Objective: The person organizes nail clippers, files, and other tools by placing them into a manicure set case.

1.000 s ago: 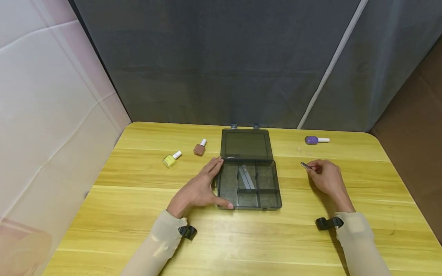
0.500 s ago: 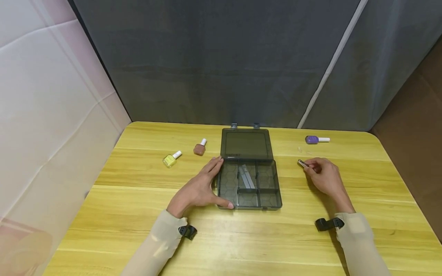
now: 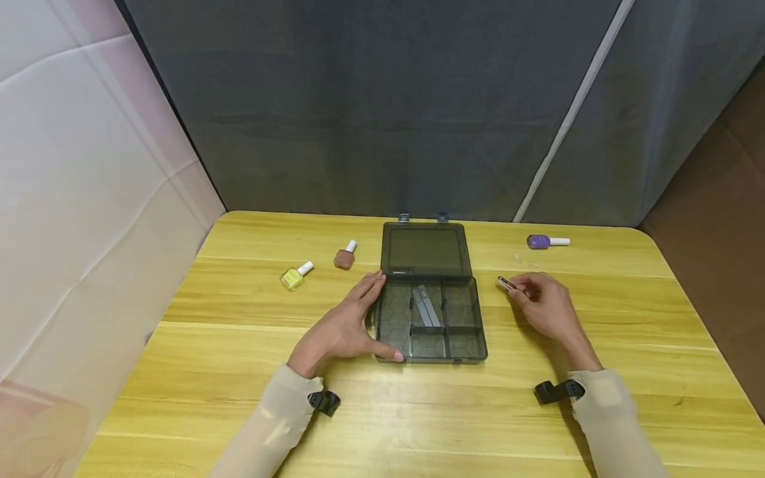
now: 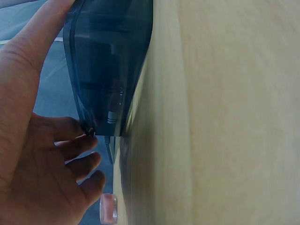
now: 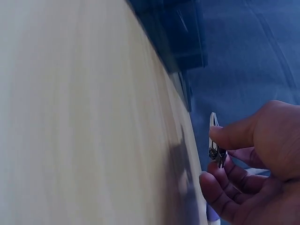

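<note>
The right hand (image 3: 546,307) pinches a small metal nail clipper (image 3: 507,284) between thumb and curled fingers, holding it just to the right of the open dark organizer box (image 3: 429,318), close to the box's hinge line and a little off the wooden table (image 3: 239,398). In the right wrist view the clipper (image 5: 214,140) stands out past the fingertips (image 5: 220,137). The left hand (image 3: 346,328) rests against the box's left wall, fingers straight along it and thumb at the front corner. A grey file (image 3: 425,307) lies in the box's middle compartment. Left of the box lie a brown polish bottle (image 3: 345,256) and, farther off, a yellow one (image 3: 295,275). A purple bottle (image 3: 545,241) lies right of the box's lid.
</note>
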{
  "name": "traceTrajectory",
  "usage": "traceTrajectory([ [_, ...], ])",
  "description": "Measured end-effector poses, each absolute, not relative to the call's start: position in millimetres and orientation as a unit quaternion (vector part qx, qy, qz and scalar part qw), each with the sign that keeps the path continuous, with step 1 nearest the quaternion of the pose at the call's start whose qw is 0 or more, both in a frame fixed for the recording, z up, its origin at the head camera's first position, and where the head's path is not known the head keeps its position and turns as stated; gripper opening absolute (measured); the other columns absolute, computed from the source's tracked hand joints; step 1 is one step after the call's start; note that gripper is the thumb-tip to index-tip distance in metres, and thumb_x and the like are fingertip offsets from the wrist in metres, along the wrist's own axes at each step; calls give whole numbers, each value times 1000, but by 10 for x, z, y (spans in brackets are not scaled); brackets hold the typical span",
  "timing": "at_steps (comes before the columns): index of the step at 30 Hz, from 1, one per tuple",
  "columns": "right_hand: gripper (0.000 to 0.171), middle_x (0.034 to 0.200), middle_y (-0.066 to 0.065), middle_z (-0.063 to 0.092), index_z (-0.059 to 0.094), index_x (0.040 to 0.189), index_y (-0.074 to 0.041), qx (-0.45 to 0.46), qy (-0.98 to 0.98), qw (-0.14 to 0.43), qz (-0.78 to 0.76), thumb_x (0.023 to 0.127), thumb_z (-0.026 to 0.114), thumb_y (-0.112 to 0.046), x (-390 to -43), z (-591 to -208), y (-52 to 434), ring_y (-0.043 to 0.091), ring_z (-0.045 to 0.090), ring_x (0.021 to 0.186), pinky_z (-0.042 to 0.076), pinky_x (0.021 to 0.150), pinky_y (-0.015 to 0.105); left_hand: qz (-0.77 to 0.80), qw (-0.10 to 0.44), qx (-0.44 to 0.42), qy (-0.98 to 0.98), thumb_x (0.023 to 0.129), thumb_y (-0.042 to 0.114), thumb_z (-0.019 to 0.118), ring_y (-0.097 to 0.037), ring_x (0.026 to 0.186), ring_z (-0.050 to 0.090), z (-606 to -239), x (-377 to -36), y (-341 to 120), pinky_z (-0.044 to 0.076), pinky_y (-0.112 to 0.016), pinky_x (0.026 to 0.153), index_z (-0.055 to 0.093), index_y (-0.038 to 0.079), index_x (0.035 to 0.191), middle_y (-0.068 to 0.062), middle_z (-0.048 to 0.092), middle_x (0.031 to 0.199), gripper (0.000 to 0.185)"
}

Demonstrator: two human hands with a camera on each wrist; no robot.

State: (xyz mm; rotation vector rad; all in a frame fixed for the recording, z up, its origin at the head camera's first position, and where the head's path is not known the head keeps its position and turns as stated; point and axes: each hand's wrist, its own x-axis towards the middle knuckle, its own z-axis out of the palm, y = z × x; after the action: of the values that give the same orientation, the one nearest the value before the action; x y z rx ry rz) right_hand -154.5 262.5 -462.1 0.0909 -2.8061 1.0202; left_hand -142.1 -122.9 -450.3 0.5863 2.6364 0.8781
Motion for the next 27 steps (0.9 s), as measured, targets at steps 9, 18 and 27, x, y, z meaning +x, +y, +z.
traceTrajectory([
  [9,13,94,8,68,75,108,-7,47,-926,68,369,97,72,-14,-1511,-4566,2440,13,61,78,49,68,19,303,153,206,918,59,73,88,-21,162,7,-4504,-1426,-1232,36,-52,121,5,24,167,2,0,175,145],
  [18,13,96,9,69,75,109,-7,72,-917,51,390,97,71,-10,-1475,-4477,2237,17,63,84,53,74,18,305,152,208,917,60,73,88,-21,162,6,-4514,-1433,-1235,36,-51,121,5,23,167,3,0,175,144],
  [27,13,95,7,67,76,108,-8,90,-910,40,403,96,73,-9,-1488,-4441,2083,16,60,83,53,73,19,304,153,208,917,60,73,88,-20,162,6,-4511,-1433,-1228,36,-51,121,6,23,167,4,0,175,144],
])
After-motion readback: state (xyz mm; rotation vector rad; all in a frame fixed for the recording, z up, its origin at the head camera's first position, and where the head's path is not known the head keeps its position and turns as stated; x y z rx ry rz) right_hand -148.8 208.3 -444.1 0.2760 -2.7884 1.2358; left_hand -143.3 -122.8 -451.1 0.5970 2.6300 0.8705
